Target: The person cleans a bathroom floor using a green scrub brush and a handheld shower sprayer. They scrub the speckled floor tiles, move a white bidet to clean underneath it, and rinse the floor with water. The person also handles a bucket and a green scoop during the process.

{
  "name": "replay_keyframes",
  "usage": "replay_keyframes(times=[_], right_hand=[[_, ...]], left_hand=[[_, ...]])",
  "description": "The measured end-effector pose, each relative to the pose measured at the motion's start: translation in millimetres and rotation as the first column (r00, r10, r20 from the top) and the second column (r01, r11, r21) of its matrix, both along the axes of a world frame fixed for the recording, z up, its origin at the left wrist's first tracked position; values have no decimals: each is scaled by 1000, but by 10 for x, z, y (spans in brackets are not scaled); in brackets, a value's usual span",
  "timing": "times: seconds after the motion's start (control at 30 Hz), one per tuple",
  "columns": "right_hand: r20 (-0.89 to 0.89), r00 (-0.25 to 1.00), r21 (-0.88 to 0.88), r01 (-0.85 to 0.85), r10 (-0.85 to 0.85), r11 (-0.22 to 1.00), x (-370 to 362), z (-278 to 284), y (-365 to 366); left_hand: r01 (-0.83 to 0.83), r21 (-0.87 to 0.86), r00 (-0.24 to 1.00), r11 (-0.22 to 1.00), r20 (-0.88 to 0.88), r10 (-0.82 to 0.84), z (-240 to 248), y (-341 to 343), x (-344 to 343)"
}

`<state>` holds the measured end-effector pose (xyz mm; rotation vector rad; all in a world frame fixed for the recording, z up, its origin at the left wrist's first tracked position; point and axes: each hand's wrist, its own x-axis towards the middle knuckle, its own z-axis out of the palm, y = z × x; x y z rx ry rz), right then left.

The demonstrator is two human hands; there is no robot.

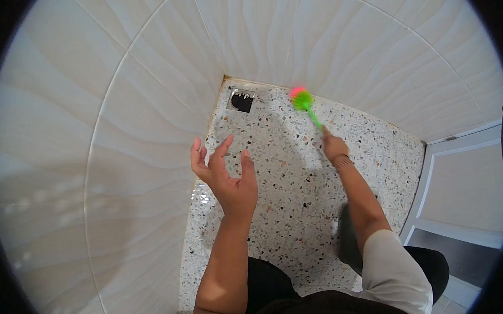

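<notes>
My right hand [336, 147] is closed round the handle of a bright green toilet brush [311, 114]. Its round head, green with a pink end and somewhat blurred, is at the foot of the far wall; whether the bristles touch wall or floor I cannot tell. Held up over the floor on the left, my left hand [230, 177] has its fingers apart and bent, with nothing in it. Beyond that hand, a square floor drain [242, 101] with a dark opening lies near the corner.
Speckled terrazzo floor [282, 212] spreads beneath my hands. Wavy-patterned tiled walls rise on the left [138, 134] and at the far side [336, 46], meeting in a corner by the drain. A pale panelled door [463, 184] stands at the right.
</notes>
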<state>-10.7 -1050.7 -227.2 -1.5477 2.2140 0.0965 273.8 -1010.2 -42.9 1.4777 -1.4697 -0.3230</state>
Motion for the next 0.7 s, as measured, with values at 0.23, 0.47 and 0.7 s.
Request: replay_keyframes(times=[0.23,0.47,0.7], right_hand=[[131,989,-70,-52,61,996,1374,-239,-1316],[132,904,-35,-406,407,913,1297,-140,-1223],[86,916,46,-397,392,917,996,-255,-715]], left_hand=[[22,-1,1000,1000,-17,-22,58,17,-148],[0,-36,999,999,37,1,99,57,-22],[22,-18,1000,1000,15,-22,63,29,-65]])
